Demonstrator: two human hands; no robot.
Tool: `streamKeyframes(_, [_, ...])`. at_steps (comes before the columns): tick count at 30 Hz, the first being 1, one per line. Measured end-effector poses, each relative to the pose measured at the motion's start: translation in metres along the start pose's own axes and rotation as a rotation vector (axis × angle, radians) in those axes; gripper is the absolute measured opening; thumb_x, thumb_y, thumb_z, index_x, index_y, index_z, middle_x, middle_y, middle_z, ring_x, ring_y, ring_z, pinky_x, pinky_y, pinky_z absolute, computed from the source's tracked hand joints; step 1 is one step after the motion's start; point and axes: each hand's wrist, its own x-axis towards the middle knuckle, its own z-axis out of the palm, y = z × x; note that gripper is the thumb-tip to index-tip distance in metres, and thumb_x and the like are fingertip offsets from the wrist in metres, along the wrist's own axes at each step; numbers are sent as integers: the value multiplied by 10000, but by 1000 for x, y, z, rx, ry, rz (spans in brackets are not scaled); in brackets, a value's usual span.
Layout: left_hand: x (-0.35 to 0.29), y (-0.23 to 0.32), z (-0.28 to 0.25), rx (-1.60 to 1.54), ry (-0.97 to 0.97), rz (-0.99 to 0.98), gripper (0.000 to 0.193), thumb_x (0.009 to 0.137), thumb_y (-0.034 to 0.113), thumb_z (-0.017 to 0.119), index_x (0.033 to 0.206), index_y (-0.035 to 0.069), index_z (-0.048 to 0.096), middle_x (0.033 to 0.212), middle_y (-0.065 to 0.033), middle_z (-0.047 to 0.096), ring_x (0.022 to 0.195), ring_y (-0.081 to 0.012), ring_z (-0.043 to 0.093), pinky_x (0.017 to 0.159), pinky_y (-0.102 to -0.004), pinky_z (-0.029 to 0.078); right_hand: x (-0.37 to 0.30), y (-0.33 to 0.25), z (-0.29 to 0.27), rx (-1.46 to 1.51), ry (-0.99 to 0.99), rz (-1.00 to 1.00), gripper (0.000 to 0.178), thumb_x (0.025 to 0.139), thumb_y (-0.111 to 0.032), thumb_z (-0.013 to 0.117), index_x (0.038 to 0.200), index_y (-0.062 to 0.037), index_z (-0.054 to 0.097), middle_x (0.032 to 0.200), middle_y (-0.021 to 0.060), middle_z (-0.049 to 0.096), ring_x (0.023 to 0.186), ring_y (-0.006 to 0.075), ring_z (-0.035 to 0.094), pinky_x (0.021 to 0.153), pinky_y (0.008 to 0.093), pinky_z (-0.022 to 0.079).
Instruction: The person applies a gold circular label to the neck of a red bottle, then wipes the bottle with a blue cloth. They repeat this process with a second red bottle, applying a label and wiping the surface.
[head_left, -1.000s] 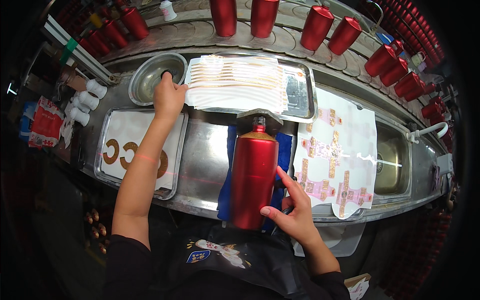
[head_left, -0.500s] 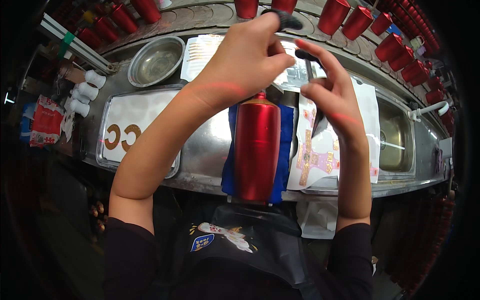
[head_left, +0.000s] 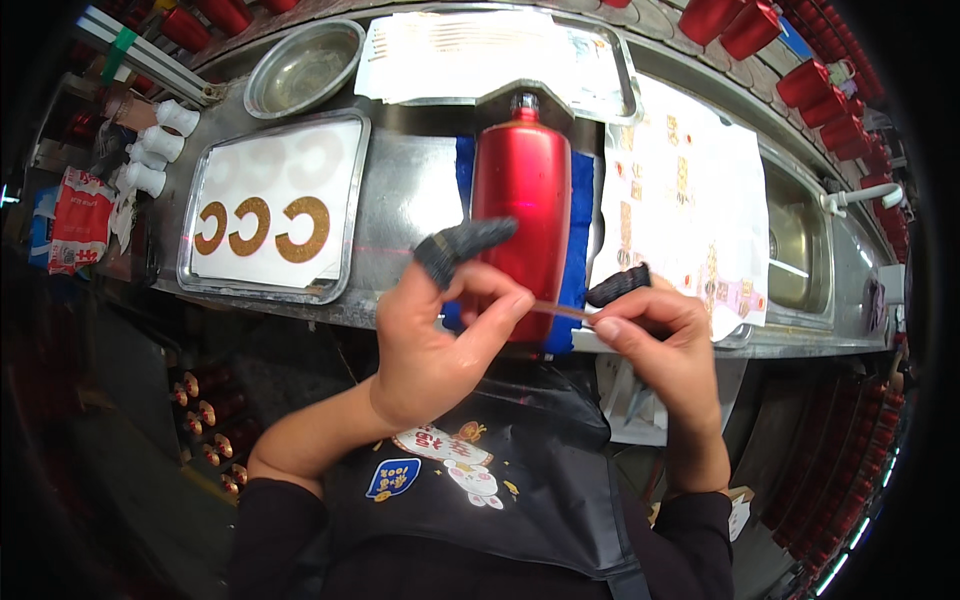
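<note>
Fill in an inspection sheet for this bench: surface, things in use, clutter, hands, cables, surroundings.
Surface: metal counter; blue cloth under the red bottle.
Things in use: thin strip near the bottle's base; bottle lies neck away from the person.
Clutter: white spool-shaped pieces, red package, at left.
Hands: left hand and right hand both pinch the strip; dark finger covers.
Cables: nothing seen.
Surroundings: sink at right; more red bottles beyond.

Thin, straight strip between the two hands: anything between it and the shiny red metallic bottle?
Nothing visible. The thin, straight strip, pinched by the left hand and right hand, overlaps the bottle's lower part in this view; contact is unclear.
</note>
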Motion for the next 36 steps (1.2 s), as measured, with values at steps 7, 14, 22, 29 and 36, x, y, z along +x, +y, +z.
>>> streamKeyframes(7, [-54,-33,-8,-58,108,-164,169,873,0,764,952,24,615,799,-2,669,692,-46,550,647,-213,435,-16,40,30,-95,51,-126,93,857,-50,778,825,-10,700,715,-72,539,595,-25,427,536,172,276])
streamKeyframes(14, [-45,-40,-5,-10,95,-79,184,885,15,762,957,24,594,792,2,652,686,-41,541,639,-203,425,-15,37,34,-108,98,-162,102,862,-33,746,806,-10,664,705,-76,507,591,-26,414,541,176,277])
streamKeyframes(22, [-34,-51,-26,326,-14,158,684,804,6,749,1418,-24,450,1315,-172,609,1208,-267,603,1043,-367,449,-13,42,31,-132,88,-119,108,878,-32,721,817,-16,633,730,-54,585,631,-21,495,567,164,319])
streamKeyframes(29, [-30,-65,-6,468,-133,200,946,762,25,829,1565,8,329,1506,-171,518,1384,-274,520,1130,-349,395,-11,41,27,-45,85,-65,96,886,-54,713,841,-30,632,679,-57,574,547,-13,453,489,168,297])
streamKeyframes(36, [-26,-67,-13,-137,-194,-28,923,841,83,775,1578,-29,229,1615,-250,328,1502,-320,337,1209,-408,276,-8,51,16,173,39,52,82,906,-49,708,875,-25,636,700,-57,591,602,-9,500,543,168,337])
